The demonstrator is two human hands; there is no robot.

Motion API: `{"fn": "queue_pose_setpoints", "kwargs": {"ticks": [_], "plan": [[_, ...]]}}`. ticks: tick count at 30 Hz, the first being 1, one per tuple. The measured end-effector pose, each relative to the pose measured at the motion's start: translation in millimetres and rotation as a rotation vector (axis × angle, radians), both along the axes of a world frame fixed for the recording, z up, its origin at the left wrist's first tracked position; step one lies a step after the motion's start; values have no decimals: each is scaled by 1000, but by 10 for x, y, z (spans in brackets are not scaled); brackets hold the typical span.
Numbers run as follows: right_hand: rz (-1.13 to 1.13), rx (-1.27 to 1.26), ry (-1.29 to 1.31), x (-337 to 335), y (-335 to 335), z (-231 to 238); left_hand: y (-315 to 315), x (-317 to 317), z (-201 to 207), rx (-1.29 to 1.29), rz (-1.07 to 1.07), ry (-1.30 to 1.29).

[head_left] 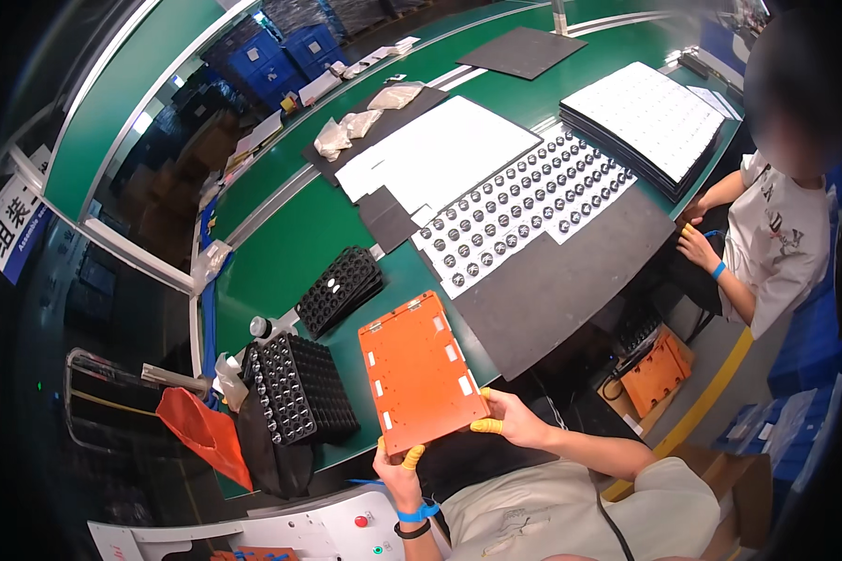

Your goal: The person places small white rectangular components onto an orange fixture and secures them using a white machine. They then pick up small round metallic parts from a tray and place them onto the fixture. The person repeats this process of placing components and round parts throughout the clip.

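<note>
A flat orange plate (410,360), with white rectangular patches or slots along its sides and small metal fittings at its far corners, lies tilted over the green table's near edge. My left hand (400,475) grips its near left corner, the thumb on top. At the near right corner my right hand (513,419) pinches the edge. Yellow covers sit on some fingers of both hands, and a blue band circles my left wrist. The fingers beneath the plate are hidden. Left of the plate stands a stack of black trays (332,383) with round, shiny pockets.
Smaller black trays (340,290) lie beyond. A white sheet with rows of black round parts (496,210) rests by a dark mat (571,290). Stacked white sheets (646,117) stand far right, near another person (776,224). An orange bag (201,430) hangs at the left edge.
</note>
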State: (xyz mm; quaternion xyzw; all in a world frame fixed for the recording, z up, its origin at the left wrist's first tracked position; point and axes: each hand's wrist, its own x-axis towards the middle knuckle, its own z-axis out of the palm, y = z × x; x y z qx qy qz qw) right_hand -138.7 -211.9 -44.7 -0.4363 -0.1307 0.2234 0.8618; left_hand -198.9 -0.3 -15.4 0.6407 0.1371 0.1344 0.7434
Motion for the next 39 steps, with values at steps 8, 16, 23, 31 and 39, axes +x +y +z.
{"fn": "queue_pose_setpoints", "kwargs": {"ticks": [8, 16, 23, 31, 39], "plan": [[-153, 26, 4, 39, 117, -180, 167, 94, -95, 704, 135, 5], [-479, -665, -759, -201, 23, 133, 174, 204, -209, 991, 214, -26], [-283, -937, -1288, 169, 85, 349, 183, 257, -462, 992, 262, -69], [-117, -1143, -1331, 605, 313, 328, 150, 274, -424, 1040, 285, -83], [-184, -1290, -1642, 704, 394, 302, 202, 295, -466, 1131, 224, -58]]}}
